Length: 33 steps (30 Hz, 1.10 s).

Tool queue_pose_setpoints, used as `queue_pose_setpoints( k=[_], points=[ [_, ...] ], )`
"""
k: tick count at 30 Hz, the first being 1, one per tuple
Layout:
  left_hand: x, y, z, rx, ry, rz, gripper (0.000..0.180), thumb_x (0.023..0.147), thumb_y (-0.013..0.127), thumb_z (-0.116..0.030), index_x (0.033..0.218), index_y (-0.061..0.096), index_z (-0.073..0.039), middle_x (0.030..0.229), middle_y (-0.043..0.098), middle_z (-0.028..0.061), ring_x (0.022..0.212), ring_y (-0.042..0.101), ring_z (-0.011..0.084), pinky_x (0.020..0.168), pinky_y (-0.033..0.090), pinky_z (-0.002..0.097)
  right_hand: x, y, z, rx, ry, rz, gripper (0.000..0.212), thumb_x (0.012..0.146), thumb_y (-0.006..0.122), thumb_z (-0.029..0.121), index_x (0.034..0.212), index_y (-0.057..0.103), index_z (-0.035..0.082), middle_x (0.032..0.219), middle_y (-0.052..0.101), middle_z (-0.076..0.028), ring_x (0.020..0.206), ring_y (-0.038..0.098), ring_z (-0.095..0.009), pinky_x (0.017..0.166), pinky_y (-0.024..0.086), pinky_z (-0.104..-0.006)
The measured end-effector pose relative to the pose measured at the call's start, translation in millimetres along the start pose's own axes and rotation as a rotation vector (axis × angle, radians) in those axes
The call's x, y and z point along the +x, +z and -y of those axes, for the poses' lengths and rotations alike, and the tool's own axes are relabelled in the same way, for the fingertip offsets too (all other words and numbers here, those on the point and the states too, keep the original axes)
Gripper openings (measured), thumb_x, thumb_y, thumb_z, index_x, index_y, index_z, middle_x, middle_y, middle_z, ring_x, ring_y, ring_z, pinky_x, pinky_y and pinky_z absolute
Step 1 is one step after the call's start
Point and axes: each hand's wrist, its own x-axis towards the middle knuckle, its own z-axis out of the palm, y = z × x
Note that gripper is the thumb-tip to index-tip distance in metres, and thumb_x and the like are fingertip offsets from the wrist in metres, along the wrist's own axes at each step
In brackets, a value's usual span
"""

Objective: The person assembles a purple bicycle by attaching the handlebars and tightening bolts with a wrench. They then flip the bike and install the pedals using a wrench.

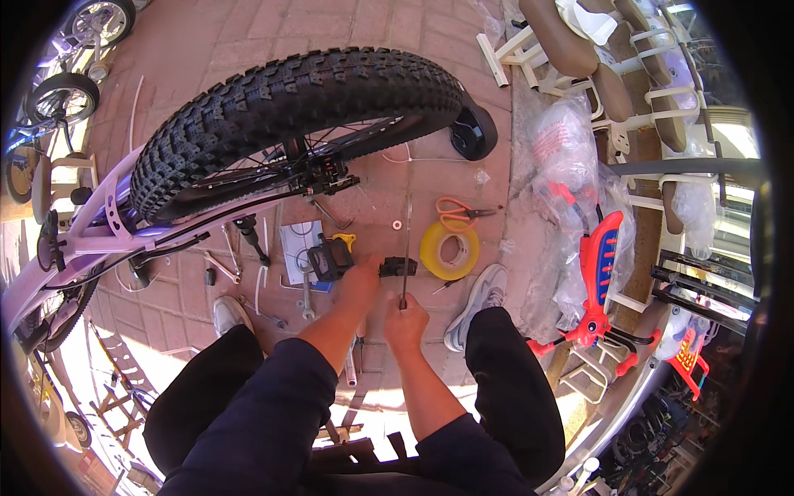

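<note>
My left hand [360, 285] is closed on a small black block-shaped part [398, 266]; its exact kind I cannot make out. Just to the right, my right hand [405, 321] grips the lower end of a thin metal rod [408, 227], which points away from me and crosses the black part. Whether the rod passes through the part or only beside it, I cannot tell. Beyond both hands a bicycle wheel with a knobby black tyre [289, 99] stands up from a pale purple frame [99, 240]. A roll of yellow tape [428, 252] lies right of the black part.
Orange-handled cutters [453, 213], a small ring [397, 225], a wrench [308, 302] and a black-and-yellow item [331, 258] lie on the brick paving [364, 236]. At right are a red-blue child's ride-on part [597, 273], plastic wrapping [566, 140] and brown-seated frames [562, 41].
</note>
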Motion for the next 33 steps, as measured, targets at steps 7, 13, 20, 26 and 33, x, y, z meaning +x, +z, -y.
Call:
queue_pose_setpoints(
  k=[7, 13, 20, 26, 33],
  points=[
    [-41.1, -19.8, -19.4, 0.078, 0.193, -0.062, 0.024, 0.083, 0.059, -0.003, 0.106, 0.058, -0.012, 0.104, 0.067, 0.0143, 0.09, 0.067, 0.0393, 0.076, 0.052, 0.0504, -0.9, -31.0, 30.3, -0.234, 0.0, -0.156, 0.034, 0.088, 0.07, 0.035, 0.084, 0.065, 0.001, 0.074, 0.066, -0.022, 0.075, 0.066, -0.043, 0.069, 0.05, -0.0469],
    [-84.5, -47.4, -29.9, 0.099, 0.27, -0.145, 0.022, 0.081, 0.06, -0.004, 0.103, 0.059, -0.01, 0.102, 0.067, 0.0136, 0.092, 0.066, 0.0395, 0.076, 0.052, 0.0502, -33.2, -43.5, 30.1, -0.126, -0.27, -0.274, 0.02, 0.083, 0.072, 0.02, 0.087, 0.066, 0.002, 0.075, 0.065, -0.02, 0.073, 0.065, -0.041, 0.067, 0.049, -0.0452],
    [-120.3, -70.7, -18.3, -0.091, 0.227, -0.097, 0.028, 0.078, 0.068, -0.01, 0.105, 0.063, -0.01, 0.101, 0.067, 0.0142, 0.093, 0.066, 0.0396, 0.079, 0.053, 0.05, -70.8, -53.2, 33.9, -0.043, -0.43, -0.183, 0.024, 0.081, 0.075, 0.021, 0.092, 0.065, 0.001, 0.078, 0.066, -0.018, 0.074, 0.065, -0.039, 0.068, 0.05, -0.0438],
    [-131.5, -86.1, -12.9, -0.025, 0.373, -0.176, 0.022, 0.082, 0.068, -0.018, 0.103, 0.067, -0.013, 0.102, 0.07, 0.0124, 0.096, 0.067, 0.0366, 0.084, 0.049, 0.0471, -99.0, -62.7, 63.2, -0.243, -0.488, -0.297, 0.024, 0.08, 0.077, 0.024, 0.089, 0.067, 0.004, 0.082, 0.067, -0.016, 0.077, 0.065, -0.037, 0.071, 0.051, -0.0458],
    [-135.8, -105.5, -19.1, -0.051, 0.453, -0.246, 0.025, 0.078, 0.07, -0.011, 0.102, 0.064, -0.01, 0.101, 0.067, 0.0114, 0.088, 0.068, 0.0358, 0.074, 0.055, 0.0468, -112.5, -74.1, 73.2, -0.178, -0.593, -0.276, 0.023, 0.08, 0.075, 0.023, 0.083, 0.063, 0.003, 0.081, 0.064, -0.015, 0.077, 0.063, -0.039, 0.069, 0.048, -0.0481]
  ],
)
